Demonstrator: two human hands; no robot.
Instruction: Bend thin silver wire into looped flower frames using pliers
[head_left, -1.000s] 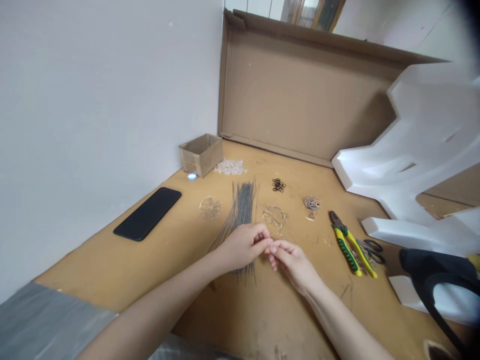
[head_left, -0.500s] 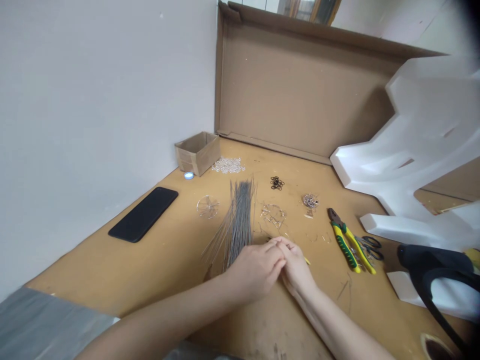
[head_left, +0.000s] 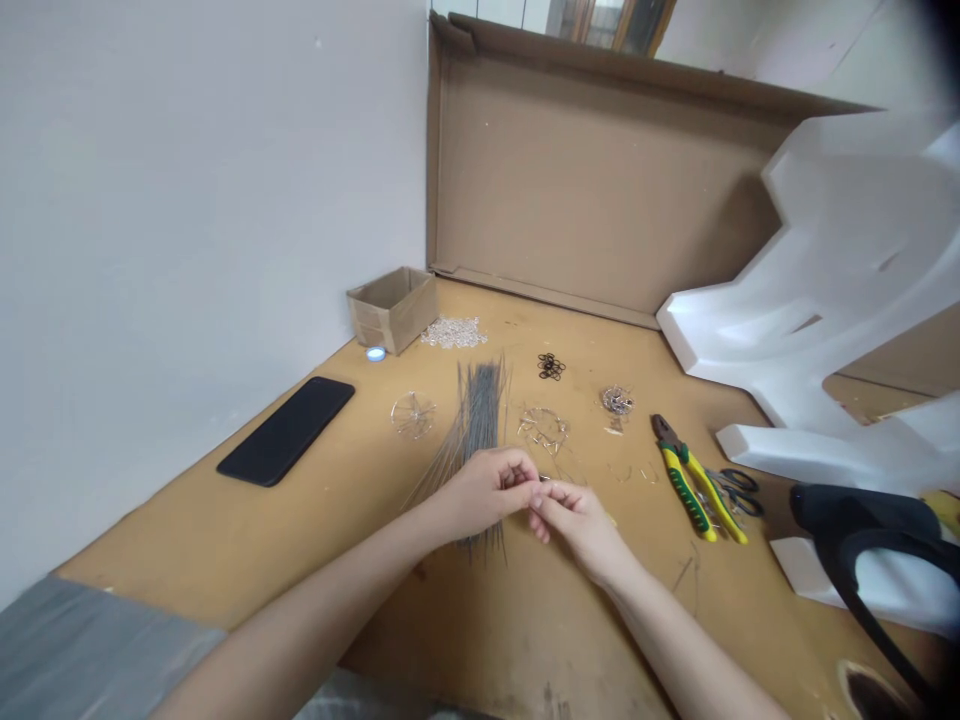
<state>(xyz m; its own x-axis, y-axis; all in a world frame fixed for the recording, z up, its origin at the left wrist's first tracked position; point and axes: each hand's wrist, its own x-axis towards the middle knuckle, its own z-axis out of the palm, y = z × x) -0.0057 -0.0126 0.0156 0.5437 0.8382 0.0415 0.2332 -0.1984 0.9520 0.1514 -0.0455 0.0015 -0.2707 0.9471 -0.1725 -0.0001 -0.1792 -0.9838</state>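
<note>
Over a bundle of thin grey wires (head_left: 481, 405), my left hand (head_left: 491, 492) is closed in a pinch, its fingertips meeting those of my right hand. My right hand (head_left: 574, 520) is pinched too, just right of the bundle. Whatever lies between the fingertips is too small to make out. A wire wheel shape (head_left: 413, 415) lies left of the bundle, and a ring of bent wire pieces (head_left: 544, 429) is just beyond my hands. Farther right are a coiled wire cluster (head_left: 618, 400) and pliers with yellow and green handles (head_left: 694, 490).
A black phone (head_left: 287, 430) lies at the left. Behind are a small cardboard box (head_left: 394, 312), clear beads (head_left: 454, 332) and black rings (head_left: 551, 366). Scissors (head_left: 741, 488), white foam (head_left: 840, 240) and a black curved object (head_left: 862, 515) stand or lie at the right.
My left hand has moved slightly up and left, uncovering the lower ends of the wires. Both hands have shifted from overlapping to meeting at the fingertips.
</note>
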